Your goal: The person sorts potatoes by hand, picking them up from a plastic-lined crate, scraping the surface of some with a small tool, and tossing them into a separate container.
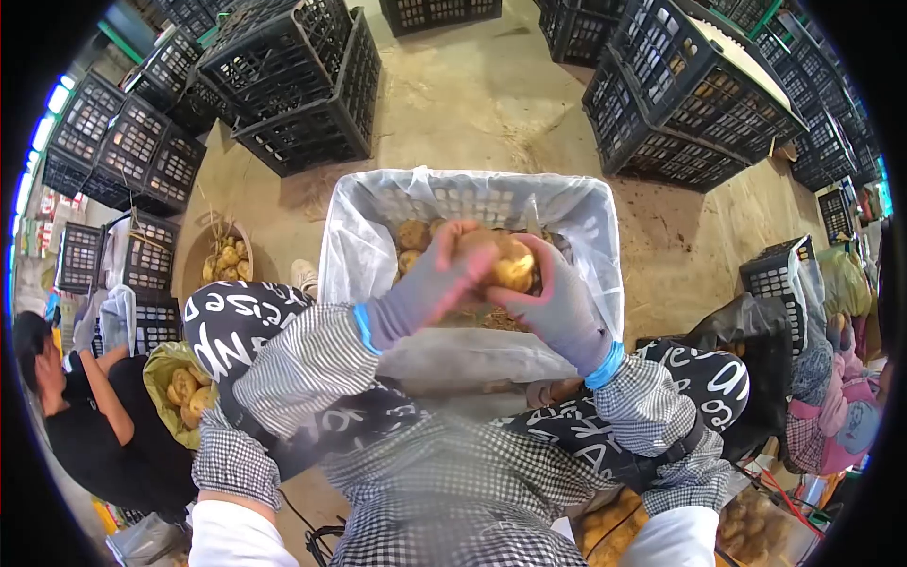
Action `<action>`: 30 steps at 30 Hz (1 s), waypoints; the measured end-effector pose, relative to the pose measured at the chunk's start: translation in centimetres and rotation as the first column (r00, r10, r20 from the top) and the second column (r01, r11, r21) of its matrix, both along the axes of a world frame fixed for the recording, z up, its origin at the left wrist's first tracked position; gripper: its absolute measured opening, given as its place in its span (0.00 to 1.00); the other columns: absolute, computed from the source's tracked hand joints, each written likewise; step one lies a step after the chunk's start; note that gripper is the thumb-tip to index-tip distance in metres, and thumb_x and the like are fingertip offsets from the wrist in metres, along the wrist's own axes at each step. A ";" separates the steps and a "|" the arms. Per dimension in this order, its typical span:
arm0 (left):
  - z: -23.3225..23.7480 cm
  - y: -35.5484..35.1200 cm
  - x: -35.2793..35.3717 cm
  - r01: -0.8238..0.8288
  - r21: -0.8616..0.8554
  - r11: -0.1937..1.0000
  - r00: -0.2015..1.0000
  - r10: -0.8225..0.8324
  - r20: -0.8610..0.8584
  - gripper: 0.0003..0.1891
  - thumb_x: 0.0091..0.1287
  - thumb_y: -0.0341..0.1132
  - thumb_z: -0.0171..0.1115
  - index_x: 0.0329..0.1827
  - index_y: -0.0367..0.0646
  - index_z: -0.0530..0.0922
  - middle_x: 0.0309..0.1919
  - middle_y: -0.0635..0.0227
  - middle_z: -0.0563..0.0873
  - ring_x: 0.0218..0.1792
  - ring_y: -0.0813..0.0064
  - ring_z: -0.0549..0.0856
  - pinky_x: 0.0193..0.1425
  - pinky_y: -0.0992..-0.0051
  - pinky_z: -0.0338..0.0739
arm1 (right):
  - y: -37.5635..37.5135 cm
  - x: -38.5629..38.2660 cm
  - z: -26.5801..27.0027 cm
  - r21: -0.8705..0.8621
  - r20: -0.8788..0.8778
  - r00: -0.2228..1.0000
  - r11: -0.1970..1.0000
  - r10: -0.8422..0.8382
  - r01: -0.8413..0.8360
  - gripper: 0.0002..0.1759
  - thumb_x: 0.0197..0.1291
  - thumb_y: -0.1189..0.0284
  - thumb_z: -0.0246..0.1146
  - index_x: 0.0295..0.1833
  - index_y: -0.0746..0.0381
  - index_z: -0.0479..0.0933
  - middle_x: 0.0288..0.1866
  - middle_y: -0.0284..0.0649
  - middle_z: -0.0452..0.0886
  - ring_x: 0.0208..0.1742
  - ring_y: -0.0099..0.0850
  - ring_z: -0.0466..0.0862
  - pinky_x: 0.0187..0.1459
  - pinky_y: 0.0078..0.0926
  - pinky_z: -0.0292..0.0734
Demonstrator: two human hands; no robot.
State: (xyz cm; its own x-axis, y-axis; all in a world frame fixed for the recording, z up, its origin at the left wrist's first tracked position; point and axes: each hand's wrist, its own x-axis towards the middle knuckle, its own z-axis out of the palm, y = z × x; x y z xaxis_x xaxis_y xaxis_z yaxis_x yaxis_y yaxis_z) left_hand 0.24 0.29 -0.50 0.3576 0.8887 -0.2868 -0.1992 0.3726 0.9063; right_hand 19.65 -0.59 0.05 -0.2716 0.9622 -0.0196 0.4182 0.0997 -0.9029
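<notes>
Potato (510,263) is held just above the lined crate (378,217), with the grip of left hand (425,288) and right hand (557,307) both clenched around it. It looks firm, fairly dense, dusty-skinned and not fragile. Best held across its middle.

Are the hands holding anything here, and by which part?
A potato, held between both hands: left hand on its left side, right hand on its right side.
</notes>
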 end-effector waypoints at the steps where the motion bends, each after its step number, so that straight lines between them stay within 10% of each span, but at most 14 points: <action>1: -1.4 -0.2 0.6 -0.094 0.450 0.888 0.969 0.185 -0.164 0.31 0.66 0.50 0.69 0.64 0.42 0.68 0.54 0.61 0.76 0.50 0.77 0.81 0.42 0.80 0.82 | -0.1 -0.4 0.3 0.070 0.095 0.995 0.998 -0.005 -0.001 0.41 0.46 0.62 0.76 0.64 0.67 0.70 0.55 0.47 0.80 0.57 0.39 0.81 0.59 0.32 0.74; 7: -1.0 -0.2 0.5 0.040 0.056 0.998 0.964 -0.023 -0.267 0.24 0.70 0.51 0.64 0.55 0.39 0.74 0.32 0.69 0.81 0.32 0.80 0.77 0.34 0.75 0.75 | -0.3 -0.9 -1.3 0.024 0.089 0.996 1.000 0.009 -0.011 0.41 0.45 0.63 0.76 0.64 0.67 0.70 0.56 0.48 0.78 0.57 0.39 0.80 0.58 0.30 0.74; 13: -6.4 1.5 0.3 -0.209 0.299 0.931 0.842 0.327 -0.428 0.24 0.70 0.53 0.63 0.40 0.35 0.79 0.26 0.69 0.80 0.29 0.81 0.76 0.29 0.76 0.72 | 0.3 0.0 -1.9 -0.052 0.028 0.996 0.995 0.083 -0.082 0.42 0.48 0.69 0.77 0.68 0.67 0.67 0.60 0.44 0.75 0.59 0.32 0.78 0.59 0.29 0.74; 16: -6.5 3.0 -0.1 -0.339 -0.037 0.940 0.908 0.317 -0.276 0.26 0.70 0.54 0.63 0.38 0.33 0.79 0.25 0.71 0.81 0.30 0.79 0.77 0.35 0.73 0.75 | 0.5 1.0 -2.4 -0.329 -0.456 0.887 0.940 -0.073 -0.092 0.44 0.49 0.77 0.76 0.71 0.66 0.63 0.62 0.41 0.73 0.61 0.29 0.76 0.62 0.27 0.72; 21: -1.5 1.9 0.5 0.033 -0.034 0.999 0.998 -0.032 0.049 0.28 0.69 0.50 0.65 0.62 0.38 0.72 0.52 0.64 0.80 0.54 0.78 0.79 0.56 0.76 0.77 | 1.5 2.2 -2.7 0.027 -0.176 0.983 0.998 0.058 -0.054 0.40 0.55 0.75 0.72 0.71 0.68 0.60 0.60 0.41 0.73 0.60 0.28 0.76 0.61 0.27 0.72; 30: -1.3 0.0 1.7 0.055 0.026 0.998 0.983 -0.058 0.173 0.35 0.70 0.50 0.63 0.72 0.42 0.60 0.64 0.61 0.72 0.63 0.69 0.77 0.62 0.66 0.80 | 0.7 0.5 -1.0 -0.091 -0.218 0.940 0.964 -0.263 0.249 0.22 0.65 0.65 0.64 0.58 0.67 0.73 0.48 0.43 0.80 0.51 0.29 0.81 0.54 0.27 0.76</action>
State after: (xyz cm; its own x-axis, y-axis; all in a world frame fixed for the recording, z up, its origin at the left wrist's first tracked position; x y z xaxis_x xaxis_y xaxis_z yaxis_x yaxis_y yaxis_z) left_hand 1.89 0.32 -1.85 0.4501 0.8708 -0.1978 -0.3334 0.3693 0.8674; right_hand 20.19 0.14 -0.95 -0.0202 0.9987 -0.0470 0.2063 -0.0418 -0.9776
